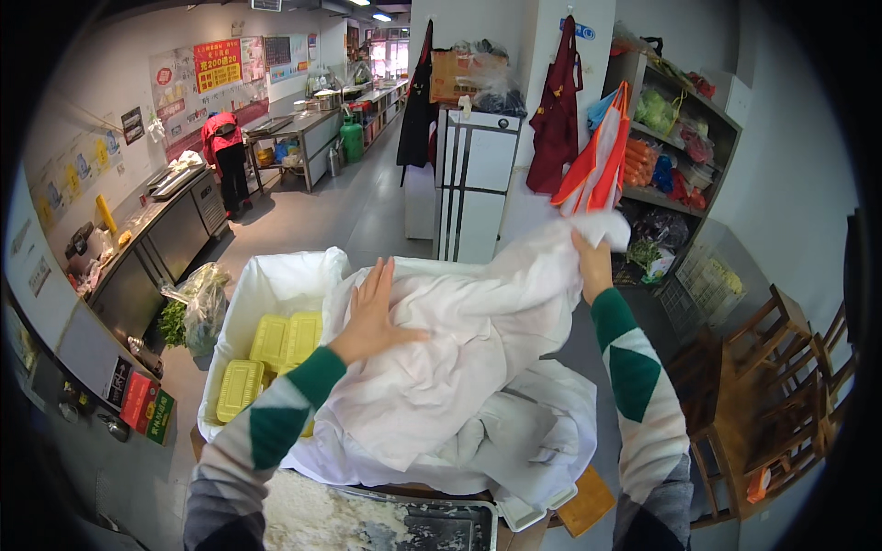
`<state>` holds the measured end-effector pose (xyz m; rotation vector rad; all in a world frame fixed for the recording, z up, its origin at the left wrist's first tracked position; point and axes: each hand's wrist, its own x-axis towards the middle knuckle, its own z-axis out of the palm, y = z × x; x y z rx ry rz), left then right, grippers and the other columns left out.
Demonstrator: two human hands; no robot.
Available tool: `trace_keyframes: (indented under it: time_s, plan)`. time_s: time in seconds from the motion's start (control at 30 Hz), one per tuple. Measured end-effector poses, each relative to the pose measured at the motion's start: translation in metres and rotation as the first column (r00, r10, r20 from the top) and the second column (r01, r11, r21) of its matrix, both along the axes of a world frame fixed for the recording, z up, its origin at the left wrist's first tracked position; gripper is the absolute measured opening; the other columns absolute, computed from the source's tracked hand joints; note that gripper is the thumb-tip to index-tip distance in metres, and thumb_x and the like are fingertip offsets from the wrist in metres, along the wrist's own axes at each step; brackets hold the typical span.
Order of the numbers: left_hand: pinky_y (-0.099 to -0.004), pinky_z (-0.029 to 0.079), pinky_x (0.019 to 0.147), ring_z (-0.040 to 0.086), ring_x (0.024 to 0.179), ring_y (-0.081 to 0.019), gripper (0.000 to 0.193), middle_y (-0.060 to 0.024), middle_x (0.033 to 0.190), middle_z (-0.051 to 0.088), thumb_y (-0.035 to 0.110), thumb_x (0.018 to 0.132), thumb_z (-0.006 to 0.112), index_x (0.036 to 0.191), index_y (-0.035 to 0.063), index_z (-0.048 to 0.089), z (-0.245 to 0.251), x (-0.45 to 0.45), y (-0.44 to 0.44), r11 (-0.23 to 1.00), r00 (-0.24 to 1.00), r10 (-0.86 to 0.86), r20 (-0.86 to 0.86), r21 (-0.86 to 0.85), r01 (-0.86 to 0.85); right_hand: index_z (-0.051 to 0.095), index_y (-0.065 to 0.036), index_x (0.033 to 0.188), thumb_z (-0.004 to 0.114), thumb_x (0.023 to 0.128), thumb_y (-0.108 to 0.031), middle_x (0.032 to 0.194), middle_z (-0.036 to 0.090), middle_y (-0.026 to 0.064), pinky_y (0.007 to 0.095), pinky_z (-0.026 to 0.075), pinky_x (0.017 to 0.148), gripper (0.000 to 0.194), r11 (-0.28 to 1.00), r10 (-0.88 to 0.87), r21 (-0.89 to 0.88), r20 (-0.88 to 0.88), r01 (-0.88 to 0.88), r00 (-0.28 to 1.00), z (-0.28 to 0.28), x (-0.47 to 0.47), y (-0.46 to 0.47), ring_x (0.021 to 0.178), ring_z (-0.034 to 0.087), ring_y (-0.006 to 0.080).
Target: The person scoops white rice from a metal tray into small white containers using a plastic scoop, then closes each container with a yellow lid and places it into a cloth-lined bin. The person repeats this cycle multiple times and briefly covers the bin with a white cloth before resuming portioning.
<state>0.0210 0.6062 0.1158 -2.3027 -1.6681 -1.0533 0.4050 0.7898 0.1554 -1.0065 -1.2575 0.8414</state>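
A large white cloth (448, 330) lies bunched over the right part of a container lined in white (238, 303). My right hand (592, 272) grips one end of it and holds that end raised. My left hand (375, 317) is spread over the cloth's left part, fingers apart; whether it presses on the cloth I cannot tell. Several yellow lidded food boxes (241, 390) sit in the lined container, partly behind my left forearm. What lies beneath the cloth is hidden. A black tray (448, 527) bearing a pale crumbly layer (324, 516) is close in front of me.
Wooden chairs (765, 324) and a wooden table (734, 413) stand at right. Behind are a white refrigerator (475, 220), hanging aprons (555, 110) and a shelf of produce (665, 138). A person in red (224, 141) bends by the left counter (155, 248). Bagged greens (200, 310) rest left.
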Motion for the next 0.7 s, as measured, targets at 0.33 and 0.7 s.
trace_keyframes:
  time_s: [0.33,0.7]
  plan:
    - [-0.0505,0.054,0.078,0.067,0.094,-0.0474,0.031,-0.0272,0.097,0.07,0.011,0.083,0.068,0.112,-0.0015,0.068,0.137,0.015,0.03,0.971,0.939,0.091,0.332,0.181,-0.158,0.063,0.005,0.125,0.068,0.097,-0.011,0.121,0.069,0.0111,0.0351,0.049,0.097,0.033,0.88,0.088,0.464,-0.366,0.1,0.926,0.251,-0.034,-0.14,0.108,0.064,0.021]
    - [-0.0515,0.048,0.088,0.065,0.096,-0.0413,0.033,-0.0185,0.096,0.069,0.001,0.077,0.067,0.109,0.0036,0.058,0.264,-0.026,-0.102,0.905,0.985,0.095,-0.144,0.424,-0.026,0.064,0.005,0.125,0.069,0.098,-0.016,0.126,0.066,0.0123,0.0324,0.05,0.096,0.035,0.627,-0.158,0.71,-0.287,0.321,0.945,0.383,0.009,-0.337,0.111,0.064,0.0216]
